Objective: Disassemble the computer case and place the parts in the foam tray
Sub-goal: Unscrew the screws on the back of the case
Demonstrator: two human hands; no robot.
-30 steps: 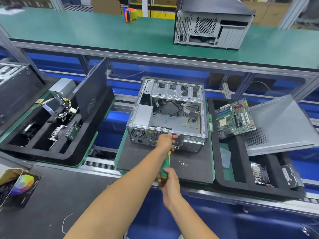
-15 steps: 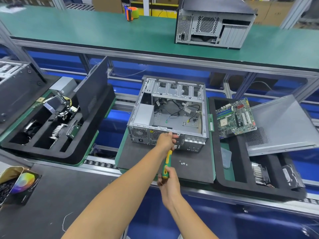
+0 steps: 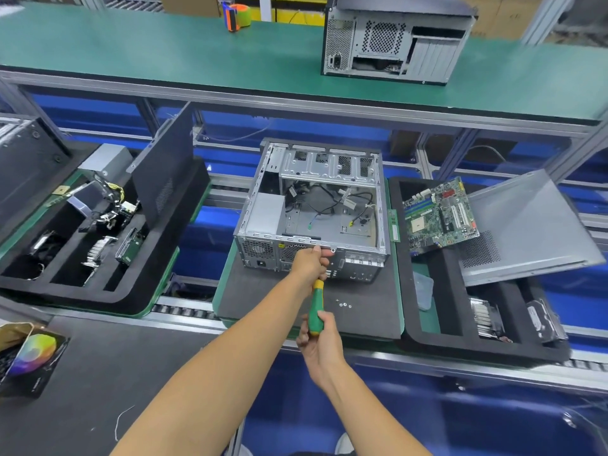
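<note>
A: Open case (image 3: 316, 209)?
B: Centre of its mat (image 3: 263, 301). Loose screws (image 3: 343, 304) before it, near the mat's front edge.
A: Trays?
B: Right foam tray (image 3: 408, 291) holds the motherboard (image 3: 439, 215) at its back; left foam tray (image 3: 131, 291) well apart.

A roller conveyor (image 3: 184, 311) carries two black foam trays (image 3: 108, 299) (image 3: 473, 352) and, between them, a dark mat (image 3: 263, 301) bearing the opened computer case (image 3: 316, 212) and what look like loose screws (image 3: 343, 304). The green upper shelf (image 3: 131, 51) holds a closed case (image 3: 394, 41) and a tape roll (image 3: 237, 15).
</note>
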